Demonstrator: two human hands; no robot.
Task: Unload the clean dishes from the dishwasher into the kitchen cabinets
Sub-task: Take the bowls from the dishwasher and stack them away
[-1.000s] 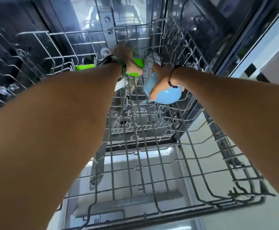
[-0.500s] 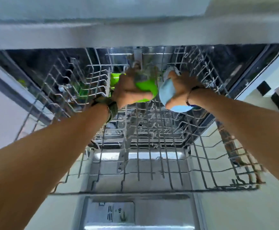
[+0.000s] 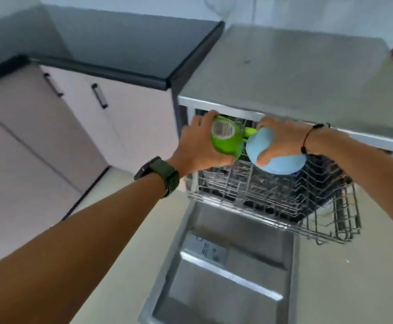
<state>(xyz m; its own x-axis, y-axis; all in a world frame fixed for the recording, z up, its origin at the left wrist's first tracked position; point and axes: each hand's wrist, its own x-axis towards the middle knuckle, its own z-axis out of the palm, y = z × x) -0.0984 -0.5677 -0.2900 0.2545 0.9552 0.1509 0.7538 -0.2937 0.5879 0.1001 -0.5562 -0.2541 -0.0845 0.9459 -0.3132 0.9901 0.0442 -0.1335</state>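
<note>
A green cup (image 3: 226, 139) is gripped in the left hand (image 3: 198, 146), fingers curled round its body, its base with a barcode label turned toward the camera. A light blue bowl (image 3: 277, 155) is gripped in the right hand (image 3: 282, 136), fingers wrapped over its outer curve, thumb pressed on the near side. Both items are held just beside each other, above the pulled-out wire rack (image 3: 284, 202) at the mouth of the dishwasher (image 3: 284, 73). The dishwasher door (image 3: 226, 277) is seen lowered flat below the rack, detergent compartment visible. A dark watch (image 3: 160, 176) is worn on the left wrist, a thin black bracelet (image 3: 307, 136) on the right. To the left, a black tabletop (image 3: 125, 43) is noted over pale cabinets (image 3: 125, 118) with dark handles. The frame is slightly blurred.
</note>
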